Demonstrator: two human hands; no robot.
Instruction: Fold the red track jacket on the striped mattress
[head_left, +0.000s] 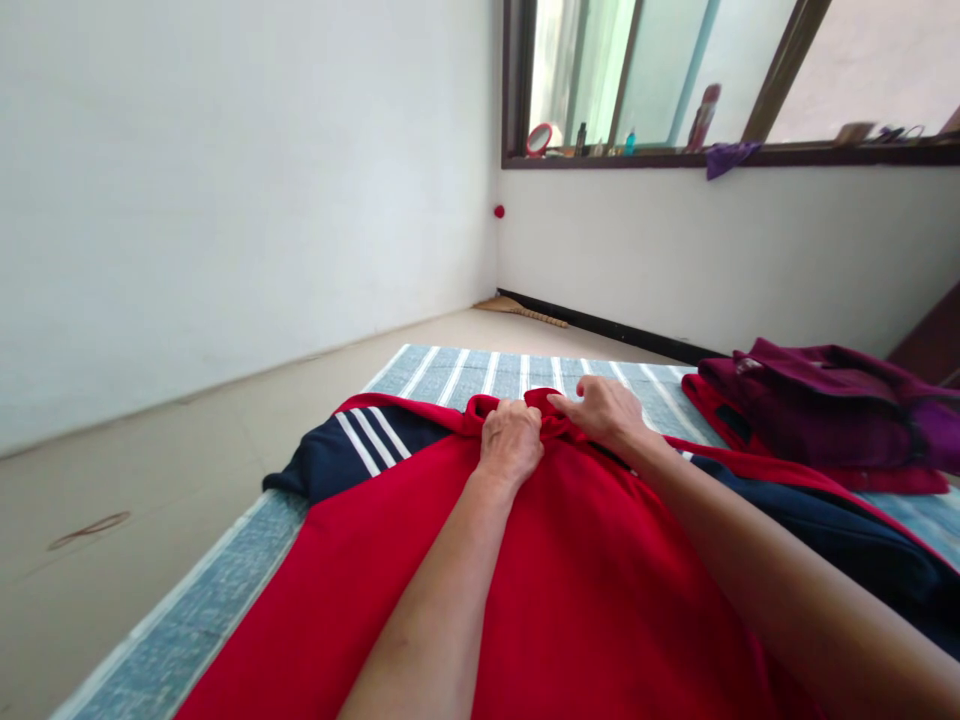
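Observation:
A red jacket [600, 590] with navy sleeves and white stripes lies spread out in front of me. Its collar bunches up at the far end, where both hands are. My left hand [512, 438] is closed round the collar's left part, knuckles up. Just right of it, my right hand [604, 408] pinches the collar's right side between thumb and fingers; the fingertips are partly hidden. One sleeve reaches out to the left over the edge of the striped cloth [427, 372]; the other runs off to the right beneath my right forearm.
A stack of folded purple and red clothes [810, 415] sits on the cloth at the right. A straw broom [517, 308] lies in the far corner. Bottles and a small red-rimmed mirror [539, 139] stand on the window sill. A thin brown loop [90, 530] lies on the floor.

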